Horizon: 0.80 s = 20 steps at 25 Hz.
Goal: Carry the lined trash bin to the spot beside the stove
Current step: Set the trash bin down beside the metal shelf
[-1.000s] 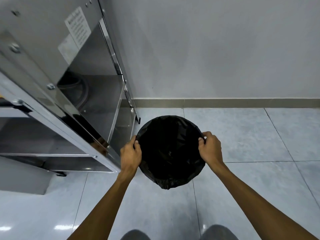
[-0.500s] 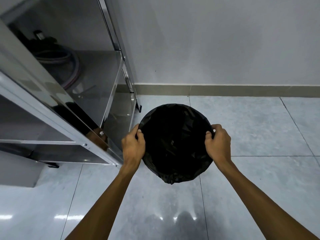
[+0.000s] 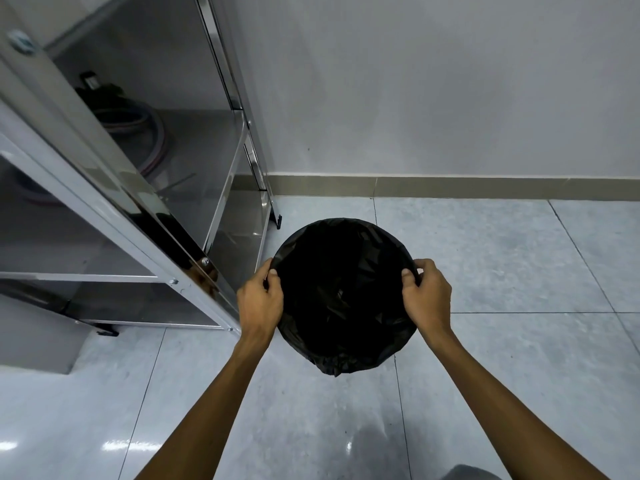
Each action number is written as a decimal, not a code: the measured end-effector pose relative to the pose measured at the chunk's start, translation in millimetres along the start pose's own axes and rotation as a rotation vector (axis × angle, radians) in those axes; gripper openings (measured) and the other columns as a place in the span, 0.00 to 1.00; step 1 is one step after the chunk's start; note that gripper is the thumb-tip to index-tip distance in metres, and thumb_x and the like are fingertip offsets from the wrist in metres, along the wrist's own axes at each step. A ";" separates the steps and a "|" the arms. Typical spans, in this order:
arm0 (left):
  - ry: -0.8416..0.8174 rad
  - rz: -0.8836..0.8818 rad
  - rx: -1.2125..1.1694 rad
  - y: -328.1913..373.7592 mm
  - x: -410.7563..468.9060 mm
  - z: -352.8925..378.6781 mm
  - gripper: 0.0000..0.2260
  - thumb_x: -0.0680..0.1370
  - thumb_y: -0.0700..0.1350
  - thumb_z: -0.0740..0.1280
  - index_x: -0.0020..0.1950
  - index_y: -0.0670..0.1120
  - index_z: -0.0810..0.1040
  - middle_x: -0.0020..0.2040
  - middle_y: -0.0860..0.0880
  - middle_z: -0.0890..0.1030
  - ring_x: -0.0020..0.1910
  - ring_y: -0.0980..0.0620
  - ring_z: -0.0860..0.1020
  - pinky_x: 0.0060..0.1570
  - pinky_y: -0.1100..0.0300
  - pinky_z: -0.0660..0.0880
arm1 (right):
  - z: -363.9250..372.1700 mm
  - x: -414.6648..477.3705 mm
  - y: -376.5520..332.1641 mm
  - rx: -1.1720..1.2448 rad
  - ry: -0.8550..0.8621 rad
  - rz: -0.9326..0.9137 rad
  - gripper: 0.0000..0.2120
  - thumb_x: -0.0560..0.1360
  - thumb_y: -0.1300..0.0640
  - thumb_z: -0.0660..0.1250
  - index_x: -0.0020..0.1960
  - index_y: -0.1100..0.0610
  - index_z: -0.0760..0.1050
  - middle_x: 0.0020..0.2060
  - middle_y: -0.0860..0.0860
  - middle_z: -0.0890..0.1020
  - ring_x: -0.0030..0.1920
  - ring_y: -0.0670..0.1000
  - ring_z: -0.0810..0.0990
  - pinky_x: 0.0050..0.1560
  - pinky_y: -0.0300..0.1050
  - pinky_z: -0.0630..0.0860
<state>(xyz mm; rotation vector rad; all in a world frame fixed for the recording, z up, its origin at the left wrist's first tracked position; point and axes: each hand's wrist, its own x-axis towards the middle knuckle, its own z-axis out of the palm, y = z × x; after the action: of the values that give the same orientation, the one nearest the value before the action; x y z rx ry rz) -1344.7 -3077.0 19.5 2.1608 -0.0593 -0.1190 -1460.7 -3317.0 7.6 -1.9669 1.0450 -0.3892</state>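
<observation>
Gripping bin (image 3: 343, 292) rim both sides: my left hand (image 3: 259, 301) pinching liner at 9 o'clock, right hand (image 3: 427, 296) pinching at 3. Bin just right of steel stove frame (image 3: 194, 271), near wall (image 3: 415, 98); cannot tell if touching floor (image 3: 519, 271). Keep rim level, grip even, avoid tugging liner loose, set down clear of frame leg

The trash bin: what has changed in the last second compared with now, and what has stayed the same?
The lined trash bin has shifted slightly right in the view, and it sits higher in the picture, closer to the wall's baseboard. The steel stove stand looks nearer. Nothing was let go: the left hand and right hand still grip opposite sides of the rim, thumbs inside the black liner.
</observation>
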 end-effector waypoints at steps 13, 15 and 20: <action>-0.236 -0.394 -0.579 -22.2 -14.5 34.6 0.33 0.79 0.67 0.54 0.79 0.50 0.64 0.75 0.48 0.71 0.73 0.46 0.70 0.73 0.44 0.66 | 17.5 -14.1 28.3 0.799 -0.450 0.464 0.42 0.65 0.15 0.52 0.70 0.35 0.75 0.68 0.46 0.81 0.69 0.56 0.78 0.65 0.69 0.75; -0.240 -0.361 -0.579 -15.7 -3.2 40.1 0.37 0.77 0.71 0.50 0.80 0.51 0.62 0.77 0.49 0.69 0.75 0.46 0.68 0.75 0.44 0.64 | 20.2 -0.6 21.9 0.782 -0.433 0.452 0.42 0.65 0.15 0.52 0.69 0.35 0.76 0.67 0.46 0.82 0.68 0.57 0.79 0.61 0.69 0.78; -0.215 -0.316 -0.573 -5.0 31.8 51.3 0.44 0.70 0.76 0.46 0.79 0.52 0.63 0.77 0.48 0.69 0.76 0.46 0.67 0.75 0.44 0.63 | 26.3 27.5 2.2 0.738 -0.402 0.446 0.37 0.72 0.20 0.50 0.69 0.39 0.77 0.63 0.47 0.83 0.62 0.56 0.81 0.53 0.65 0.83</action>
<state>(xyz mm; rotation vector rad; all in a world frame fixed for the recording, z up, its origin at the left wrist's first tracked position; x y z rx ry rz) -1318.7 -3119.3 -15.1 1.5644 0.1753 -0.4894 -1429.5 -3325.1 -12.7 -1.0589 0.8726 -0.0936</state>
